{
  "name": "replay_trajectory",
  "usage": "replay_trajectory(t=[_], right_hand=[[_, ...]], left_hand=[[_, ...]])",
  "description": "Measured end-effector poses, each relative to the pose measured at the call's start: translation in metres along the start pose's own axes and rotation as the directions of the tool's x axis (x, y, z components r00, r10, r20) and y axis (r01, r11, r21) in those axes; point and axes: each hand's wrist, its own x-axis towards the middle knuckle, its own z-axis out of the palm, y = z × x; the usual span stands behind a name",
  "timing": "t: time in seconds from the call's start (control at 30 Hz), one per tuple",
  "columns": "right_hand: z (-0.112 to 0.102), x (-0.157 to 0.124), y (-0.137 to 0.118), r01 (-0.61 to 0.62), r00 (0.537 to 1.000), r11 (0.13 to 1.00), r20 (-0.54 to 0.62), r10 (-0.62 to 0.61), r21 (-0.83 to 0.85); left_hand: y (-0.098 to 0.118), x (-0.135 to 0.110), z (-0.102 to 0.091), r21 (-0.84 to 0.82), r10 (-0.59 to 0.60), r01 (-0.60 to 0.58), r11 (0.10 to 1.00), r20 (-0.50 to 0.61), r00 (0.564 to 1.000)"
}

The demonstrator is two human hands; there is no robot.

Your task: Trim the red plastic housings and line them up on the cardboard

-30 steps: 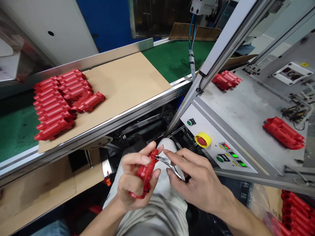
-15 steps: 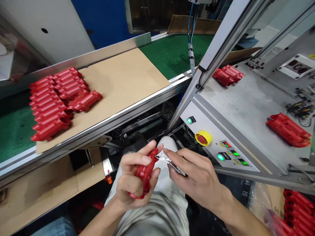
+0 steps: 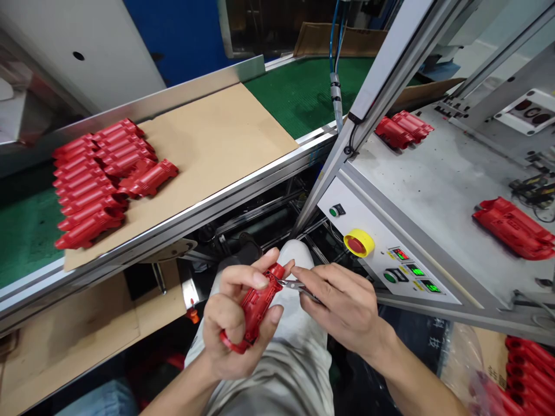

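Many red plastic parts (image 3: 89, 190) on cardboard (image 3: 208, 133), green conveyor belt (image 3: 303, 98) beside.

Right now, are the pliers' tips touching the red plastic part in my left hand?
Touching: the head view shows the pliers tips against the top end of the red plastic part.

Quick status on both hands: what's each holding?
Left hand: closed, holding a red moulded plastic part.
Right hand: closed, holding small metal cutters, tips at the red part.
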Motion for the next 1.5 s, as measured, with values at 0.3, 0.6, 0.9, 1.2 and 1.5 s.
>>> replay_trajectory(t=[0.3,0.6,0.9,1.2,1.5], right_hand=[[-0.004,-0.002,0.002,-0.014,0.991,0.986,-0.126,0.035,0.165],[-0.017,0.002,0.000,-0.093,0.995,0.985,-0.013,0.096,0.142],[-0.019,0.006,-0.002,-0.070,0.997,0.987,0.023,0.067,0.147],[-0.020,0.004,-0.004,-0.076,0.996,0.992,0.053,0.070,0.104],[-0.017,0.006,-0.004,-0.069,0.997,0.995,0.024,0.067,0.071]], left_hand=[[-0.008,0.006,0.002,-0.087,0.049,-0.047,0.995,0.021,0.999],[-0.008,0.009,0.002,-0.092,0.129,-0.120,0.988,0.092,0.987],[-0.007,0.010,0.005,0.074,0.186,-0.197,0.978,0.131,0.974],[-0.012,0.010,0.005,0.143,0.241,-0.265,0.954,0.164,0.957],[-0.015,0.010,0.008,0.146,0.243,-0.264,0.953,0.149,0.959]])
